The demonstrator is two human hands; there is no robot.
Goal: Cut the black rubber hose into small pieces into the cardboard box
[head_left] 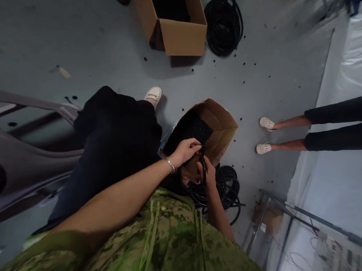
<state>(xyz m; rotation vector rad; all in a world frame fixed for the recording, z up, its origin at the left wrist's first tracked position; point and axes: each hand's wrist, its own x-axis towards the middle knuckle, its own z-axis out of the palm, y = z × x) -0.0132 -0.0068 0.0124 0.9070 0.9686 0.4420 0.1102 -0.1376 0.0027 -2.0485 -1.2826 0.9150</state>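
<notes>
Over an open cardboard box (222, 128) with a dark heap of small black pieces (196, 128) inside, my two hands are close together. The fingers of my left hand (186, 150) are pinched at the upper end of a thin black hose (204, 165). My right hand (210, 175) is wrapped round that hose a little lower, thumb towards the box. Whether a small tool is also in either hand I cannot tell. Below the box, a coil of black hose (230, 179) lies on the floor, partly behind my right hand and forearm.
Another open cardboard box (185, 38) with dark contents stands ahead, beside a second black coil (222, 23). Small black bits lie scattered on the grey floor. A grey plastic chair (42, 106) is at left. A person's legs (337, 114) are at right, near a metal frame (298, 214).
</notes>
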